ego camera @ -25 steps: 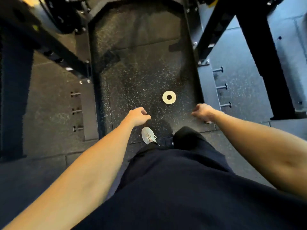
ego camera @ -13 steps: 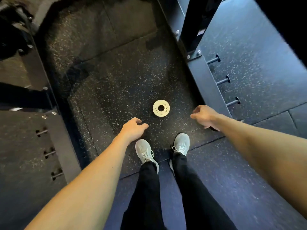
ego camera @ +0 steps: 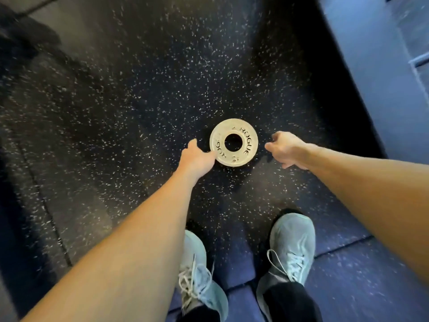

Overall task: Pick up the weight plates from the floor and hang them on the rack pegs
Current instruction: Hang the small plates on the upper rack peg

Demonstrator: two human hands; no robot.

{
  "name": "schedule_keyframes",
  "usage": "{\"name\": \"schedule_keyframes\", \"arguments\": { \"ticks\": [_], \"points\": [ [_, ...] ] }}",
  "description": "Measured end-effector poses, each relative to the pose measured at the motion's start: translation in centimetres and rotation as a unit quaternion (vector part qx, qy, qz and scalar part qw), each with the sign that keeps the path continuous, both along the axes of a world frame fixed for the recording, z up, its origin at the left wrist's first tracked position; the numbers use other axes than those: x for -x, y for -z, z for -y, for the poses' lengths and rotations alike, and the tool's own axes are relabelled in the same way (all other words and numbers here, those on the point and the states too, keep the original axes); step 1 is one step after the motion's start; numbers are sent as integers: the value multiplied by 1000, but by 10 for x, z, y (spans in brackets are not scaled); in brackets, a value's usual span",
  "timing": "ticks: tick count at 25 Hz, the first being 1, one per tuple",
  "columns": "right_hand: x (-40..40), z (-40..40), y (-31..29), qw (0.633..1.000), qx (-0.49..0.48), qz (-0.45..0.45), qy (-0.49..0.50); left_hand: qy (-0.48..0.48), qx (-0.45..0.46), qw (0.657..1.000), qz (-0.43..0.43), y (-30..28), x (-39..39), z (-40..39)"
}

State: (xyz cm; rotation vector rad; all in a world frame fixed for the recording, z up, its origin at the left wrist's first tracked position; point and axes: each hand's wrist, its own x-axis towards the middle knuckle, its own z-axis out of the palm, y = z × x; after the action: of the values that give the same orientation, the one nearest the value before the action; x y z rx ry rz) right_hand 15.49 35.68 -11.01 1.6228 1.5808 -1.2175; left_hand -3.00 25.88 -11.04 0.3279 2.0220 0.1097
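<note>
Down on the floor, a dark rubber mat flecked with white, lies the plate, flat, pale and round, with a hole through its middle and raised letters around its face. It sits just ahead of the person's two shoes, between both hands, and no rack peg can be made out in this view. Reaching in from the lower left, the left hand is at the plate's near left edge; its thumb side meets the rim, but whether the fingers have got under the plate or merely touch it cannot be told, since they point away and are hidden behind the back of the hand. Nothing is lifted: the plate lies level on the mat. Over on the other side, the right hand is just beside the plate's right edge and apart from it, with a strip of mat showing between; its fingers are loosely curled and hold nothing. Both forearms are bare and stretch forward and down from the bottom corners. Nearer the camera, the left shoe and the right shoe, both light grey-green with white laces, stand side by side, toes toward the plate, with dark trouser legs above them. At the right, a blue-grey band runs along the mat's edge.
</note>
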Motion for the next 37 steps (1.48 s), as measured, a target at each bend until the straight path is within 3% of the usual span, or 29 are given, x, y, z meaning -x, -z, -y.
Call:
{"name": "schedule_keyframes", "arguments": {
  "ticks": [4,6,8,13,17,24,30,37],
  "points": [
    [19,9,54,998,1,-35,50,16,13,1000,-14,54,-19,-10],
    [28,14,60,978,6,-77,195,-56,-28,998,-13,61,-33,-13],
    [30,18,55,932,32,-105,345,-175,-74,982,12,58,-38,-9],
    [12,28,6,914,28,-106,390,-167,-82,982,15,15,-25,9],
    [5,41,-79,908,16,-101,406,-143,-91,985,32,-74,-21,18],
    [-5,73,-299,914,0,-103,393,-167,-62,976,126,-302,-23,51],
    [-16,108,-486,908,20,-132,396,-138,-95,978,122,-490,-28,90],
    [-25,140,-620,896,-23,-190,401,-87,-163,976,115,-627,-28,116]
  ]
}}
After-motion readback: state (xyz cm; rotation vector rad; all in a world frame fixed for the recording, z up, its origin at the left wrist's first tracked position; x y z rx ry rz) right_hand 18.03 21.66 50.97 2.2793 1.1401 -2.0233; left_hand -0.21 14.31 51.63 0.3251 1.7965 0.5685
